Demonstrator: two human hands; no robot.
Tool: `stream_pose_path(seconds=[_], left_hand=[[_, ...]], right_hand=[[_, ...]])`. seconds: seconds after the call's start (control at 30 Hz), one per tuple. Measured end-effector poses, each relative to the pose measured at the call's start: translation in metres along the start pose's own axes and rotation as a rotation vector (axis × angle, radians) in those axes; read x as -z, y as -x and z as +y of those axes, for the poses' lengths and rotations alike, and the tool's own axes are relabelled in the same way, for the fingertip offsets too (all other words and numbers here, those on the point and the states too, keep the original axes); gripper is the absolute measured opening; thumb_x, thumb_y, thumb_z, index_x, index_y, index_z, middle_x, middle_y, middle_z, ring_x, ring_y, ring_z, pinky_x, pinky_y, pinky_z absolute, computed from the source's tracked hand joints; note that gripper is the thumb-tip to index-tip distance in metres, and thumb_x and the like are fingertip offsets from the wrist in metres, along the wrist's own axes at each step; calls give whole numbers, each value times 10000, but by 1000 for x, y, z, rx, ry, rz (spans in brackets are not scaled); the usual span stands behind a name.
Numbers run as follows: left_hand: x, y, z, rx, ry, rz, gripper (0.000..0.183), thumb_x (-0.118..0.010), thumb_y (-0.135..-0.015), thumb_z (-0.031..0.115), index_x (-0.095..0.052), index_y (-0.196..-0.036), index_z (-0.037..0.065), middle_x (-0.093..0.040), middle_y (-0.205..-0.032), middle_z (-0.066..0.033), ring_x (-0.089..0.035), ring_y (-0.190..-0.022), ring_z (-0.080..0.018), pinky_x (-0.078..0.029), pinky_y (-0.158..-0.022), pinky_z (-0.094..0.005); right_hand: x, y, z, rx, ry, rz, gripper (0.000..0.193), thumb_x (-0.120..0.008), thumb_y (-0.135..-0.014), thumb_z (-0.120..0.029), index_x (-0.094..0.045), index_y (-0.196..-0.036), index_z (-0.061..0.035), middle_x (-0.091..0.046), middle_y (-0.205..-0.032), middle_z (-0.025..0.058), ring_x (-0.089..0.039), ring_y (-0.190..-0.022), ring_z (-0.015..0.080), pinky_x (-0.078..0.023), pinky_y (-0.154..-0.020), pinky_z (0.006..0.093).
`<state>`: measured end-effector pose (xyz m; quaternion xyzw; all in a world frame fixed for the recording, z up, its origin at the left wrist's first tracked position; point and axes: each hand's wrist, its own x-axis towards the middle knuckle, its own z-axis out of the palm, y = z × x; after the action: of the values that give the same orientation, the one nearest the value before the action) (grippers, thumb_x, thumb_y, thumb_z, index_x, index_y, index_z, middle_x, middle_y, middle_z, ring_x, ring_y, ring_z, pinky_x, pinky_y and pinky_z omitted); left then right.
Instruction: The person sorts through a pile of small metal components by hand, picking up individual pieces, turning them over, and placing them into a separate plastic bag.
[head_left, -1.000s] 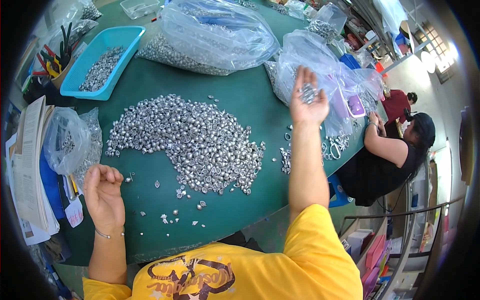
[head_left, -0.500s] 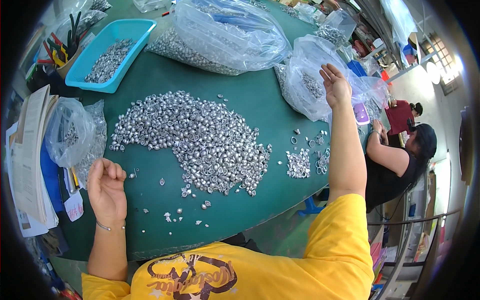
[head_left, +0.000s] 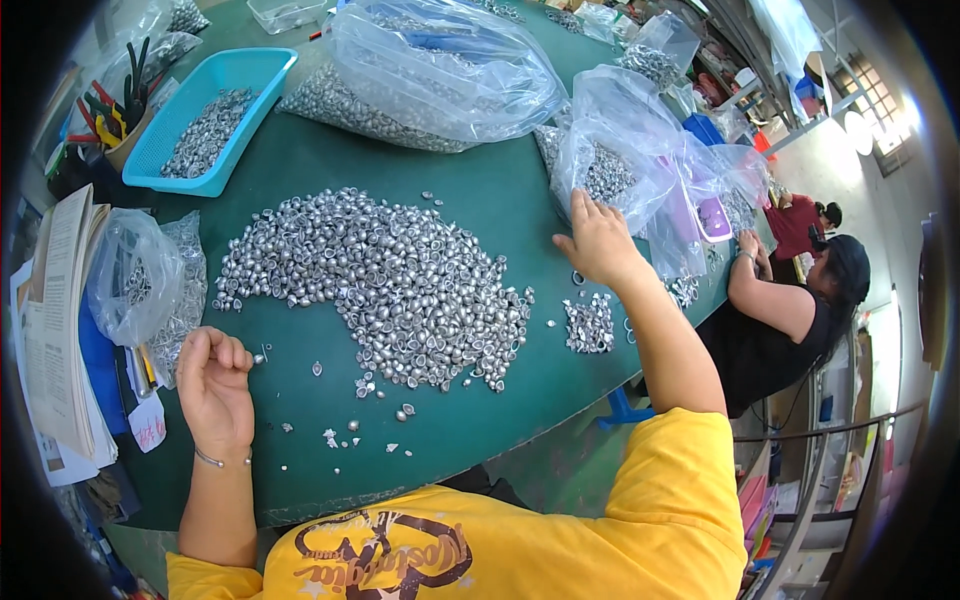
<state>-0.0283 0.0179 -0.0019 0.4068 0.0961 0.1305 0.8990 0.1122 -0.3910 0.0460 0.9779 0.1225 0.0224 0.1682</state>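
A large pile of small silver metal pieces, like hollow drop-shaped shells (head_left: pixel 400 280), covers the middle of the green table. Beside the pile's lower left, my left hand (head_left: pixel 216 390) rests with loosely curled fingers, its palm showing and nothing visible in it. My right hand (head_left: pixel 602 240) is stretched forward at the near edge of a clear plastic bag (head_left: pixel 625 115) that contains more silver pieces. Its fingers are extended, thumb apart, and they hold nothing; whether the fingertips touch the bag I cannot tell. A smaller group of silver pieces (head_left: pixel 590 323) lies nearer, left of my right forearm.
A blue basket (head_left: pixel 215 150) of metal parts stands at the back left, beside pliers in a holder (head_left: pixel 118 115). Another big filled bag (head_left: pixel 440 75) lies at the back. Papers (head_left: pixel 55 330) and a small bag (head_left: pixel 135 270) line the left. A person (head_left: pixel 790 310) sits at right.
My right hand has come down from above the clear bag, moving left and nearer to me. The bag's plastic has shifted, showing more of a purple tray. My left hand has hardly moved.
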Motion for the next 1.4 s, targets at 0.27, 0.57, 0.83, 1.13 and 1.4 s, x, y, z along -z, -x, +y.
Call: stream_pose_path(seconds=[0.27, 0.57, 0.83, 1.13, 1.4], left_hand=[[1, 1, 6, -17, -60, -1, 157, -464, -906, 166, -516, -879, 20, -438, -693, -28, -404, -642, -110, -321, -574, -249], [7, -2, 15, -94, -183, 59, 153, -506, -896, 164, -557, -874, 21, -495, -673, -11, -430, -580, -65, -312, -503, -205], [7, -2, 7, -31, -253, 40, 142, -516, -890, 166, -561, -862, 35, -501, -677, -7, -433, -576, -60, -312, -497, -198], [3, 6, 20, -142, -315, 136, 140, -516, -899, 170, -562, -855, 45, -484, -662, 2, -408, -562, -60, -289, -488, -197], [0, 22, 35, -159, -371, 199, 140, -516, -901, 171, -550, -833, 55, -485, -659, 8, -406, -558, -58, -291, -489, -191]], right_hand=[[-9, -13, 16, -118, -248, -133, 717, -567, -828, -352, -264, -1320, 73, -378, -1330, 248, -426, -1192, 364, -304, -1013, 447], [-23, 0, -9, -66, -51, -53, 783, -601, -798, -371, -256, -1309, 111, -352, -1331, 279, -362, -1240, 376, -238, -1045, 460], [-14, 1, -9, -126, -180, -69, 771, -591, -798, -391, -264, -1335, 55, -310, -1367, 258, -354, -1232, 386, -247, -1029, 457], [-40, -6, -18, -102, -164, 68, 768, -602, -785, -362, -260, -1355, 23, -293, -1396, 206, -323, -1266, 298, -205, -1050, 441], [-42, -13, -3, -131, -460, 320, 494, -553, -818, -224, -425, -1226, 24, -485, -1179, 237, -481, -1087, 338, -371, -916, 431]])
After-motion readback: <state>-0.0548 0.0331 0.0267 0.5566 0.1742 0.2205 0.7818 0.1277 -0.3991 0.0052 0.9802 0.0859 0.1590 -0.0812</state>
